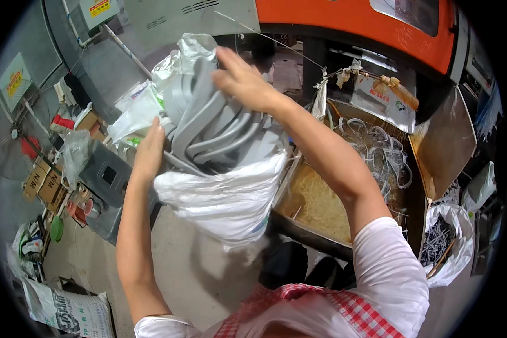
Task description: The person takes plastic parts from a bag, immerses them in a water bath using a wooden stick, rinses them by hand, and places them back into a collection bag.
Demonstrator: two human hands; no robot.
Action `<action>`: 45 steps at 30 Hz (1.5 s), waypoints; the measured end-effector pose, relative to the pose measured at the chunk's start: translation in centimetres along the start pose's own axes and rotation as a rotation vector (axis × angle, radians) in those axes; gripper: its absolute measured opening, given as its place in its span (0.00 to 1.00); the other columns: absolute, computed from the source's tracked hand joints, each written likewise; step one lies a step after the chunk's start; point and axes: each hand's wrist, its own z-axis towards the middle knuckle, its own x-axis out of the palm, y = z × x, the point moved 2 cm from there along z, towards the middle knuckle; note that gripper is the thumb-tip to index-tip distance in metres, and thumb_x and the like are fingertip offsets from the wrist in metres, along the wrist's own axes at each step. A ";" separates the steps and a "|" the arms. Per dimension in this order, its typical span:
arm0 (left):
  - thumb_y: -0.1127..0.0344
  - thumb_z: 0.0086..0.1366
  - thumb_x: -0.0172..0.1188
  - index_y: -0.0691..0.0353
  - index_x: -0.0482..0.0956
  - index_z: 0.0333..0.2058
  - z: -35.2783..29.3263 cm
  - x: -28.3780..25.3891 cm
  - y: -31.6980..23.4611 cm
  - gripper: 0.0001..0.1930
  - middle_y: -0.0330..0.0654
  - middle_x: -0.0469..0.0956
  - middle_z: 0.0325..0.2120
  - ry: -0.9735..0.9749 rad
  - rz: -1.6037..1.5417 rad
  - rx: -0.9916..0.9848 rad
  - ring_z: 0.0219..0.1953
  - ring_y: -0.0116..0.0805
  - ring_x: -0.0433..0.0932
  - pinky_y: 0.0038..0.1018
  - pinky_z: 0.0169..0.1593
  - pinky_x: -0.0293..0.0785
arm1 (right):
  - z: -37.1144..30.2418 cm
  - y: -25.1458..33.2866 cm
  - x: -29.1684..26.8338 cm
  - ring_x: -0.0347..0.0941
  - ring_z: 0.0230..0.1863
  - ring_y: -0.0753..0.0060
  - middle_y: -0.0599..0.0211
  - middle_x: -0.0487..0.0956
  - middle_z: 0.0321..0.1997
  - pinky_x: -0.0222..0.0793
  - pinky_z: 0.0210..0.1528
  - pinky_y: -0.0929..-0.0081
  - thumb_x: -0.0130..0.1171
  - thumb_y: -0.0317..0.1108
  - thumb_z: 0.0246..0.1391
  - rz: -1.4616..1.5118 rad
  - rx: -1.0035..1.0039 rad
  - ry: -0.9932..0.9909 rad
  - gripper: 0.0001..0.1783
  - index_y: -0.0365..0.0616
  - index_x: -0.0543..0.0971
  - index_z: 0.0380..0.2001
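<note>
both arms raised, the left hand (149, 153) lies flat with open fingers against a white plastic bag (231, 197) of grey curved parts (208, 121), while the right hand (243, 81) presses open-fingered on top.

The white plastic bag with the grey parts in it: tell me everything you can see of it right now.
The white plastic bag is thin, crinkled film, held up in the air in front of the person, above the concrete floor. Its mouth is open at the top, where a bundle of curved grey plastic parts sticks out well past the rim. The lower part sags, wrinkled and bulging. The left hand presses flat against its left side; the right hand rests on top of the grey parts. A cardboard box stands just behind it.
</note>
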 end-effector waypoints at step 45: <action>0.52 0.65 0.42 0.68 0.58 0.57 -0.3 -0.9 3.5 0.29 0.47 0.59 0.56 -0.042 -0.084 0.097 0.57 0.35 0.58 0.28 0.60 0.48 | -45.6 -13.2 -12.9 0.73 0.41 0.59 0.55 0.77 0.38 0.67 0.44 0.68 0.55 0.41 0.48 -0.304 1.144 -0.194 0.17 0.40 0.77 0.37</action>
